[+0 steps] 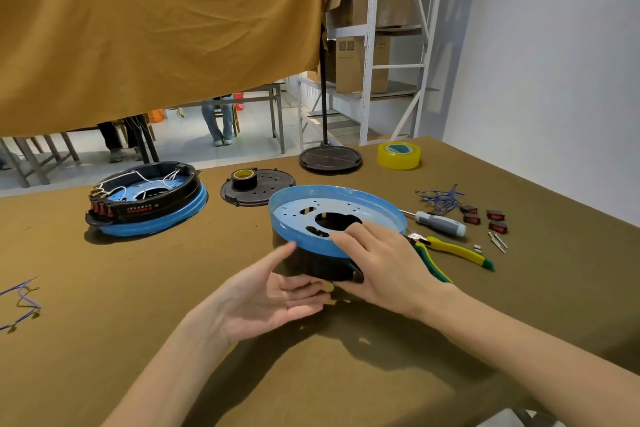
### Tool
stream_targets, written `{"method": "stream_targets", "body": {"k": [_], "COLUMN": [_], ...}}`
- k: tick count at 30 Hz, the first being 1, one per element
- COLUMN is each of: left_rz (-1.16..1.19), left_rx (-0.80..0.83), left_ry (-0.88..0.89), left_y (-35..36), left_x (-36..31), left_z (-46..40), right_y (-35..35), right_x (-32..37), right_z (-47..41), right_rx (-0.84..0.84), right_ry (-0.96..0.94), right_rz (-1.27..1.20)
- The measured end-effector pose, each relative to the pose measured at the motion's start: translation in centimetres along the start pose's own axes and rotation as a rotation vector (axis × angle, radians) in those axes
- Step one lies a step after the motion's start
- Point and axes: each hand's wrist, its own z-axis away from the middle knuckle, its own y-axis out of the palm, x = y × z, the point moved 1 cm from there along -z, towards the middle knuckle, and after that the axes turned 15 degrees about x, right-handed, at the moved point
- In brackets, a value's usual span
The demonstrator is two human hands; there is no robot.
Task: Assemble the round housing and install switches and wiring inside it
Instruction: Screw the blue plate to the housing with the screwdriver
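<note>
Round housing (337, 218), blue-rimmed plate over black ring, held above the table (104, 340). Left hand (273, 298) cups the black wall from below, fingers relaxed; right hand (381, 263) grips the near rim, fingers extended inside. Risk: plate and ring may separate if the grip loosens; loose switches (485, 217) remain uninstalled

- Left hand (273, 302): bare, no glove; no ring or watch showing; fingers slender, nails short and unpainted where they can be seen
- Right hand (384, 263): bare likewise; knuckles and back of the hand uncovered; no jewellery visible
- Forearms: both uncovered from wrist to the lower edge of view; no sleeve, cuff, strap or band visible along either
- Wrists: plain, without markings; nothing worn at either
</note>
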Motion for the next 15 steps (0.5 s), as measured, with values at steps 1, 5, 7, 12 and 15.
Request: {"method": "stream_targets", "body": {"k": [1, 5, 7, 12, 15], "left_rz": [0.024, 0.022, -0.035, -0.168, -0.207], "left_rx": [0.031, 0.075, 0.013, -0.271, -0.283], "left_ry": [-0.008, 0.087, 0.132, 0.178, 0.09], "left_y": [0.1, 1.1, 1.5, 0.5, -0.6], "left_x": [-0.3, -0.7, -0.4, -1.1, -1.9], "left_z": [-0.1, -0.9, -1.6, -2.2, -1.6], "right_y": [0.1, 0.4, 0.9, 0.3, -0.5], "right_x": [-0.2, -0.1, 0.7, 0.5, -1.0], "right_z": [0.1, 0.3, 0.4, 0.9, 1.8], "right_rx": [-0.013, -0.029, 0.021, 0.099, -0.041], "right_ry": [0.011, 0.068, 0.039, -0.002, 0.017], "right_rz": [-0.001, 0.022, 0.022, -0.289, -0.388]}}
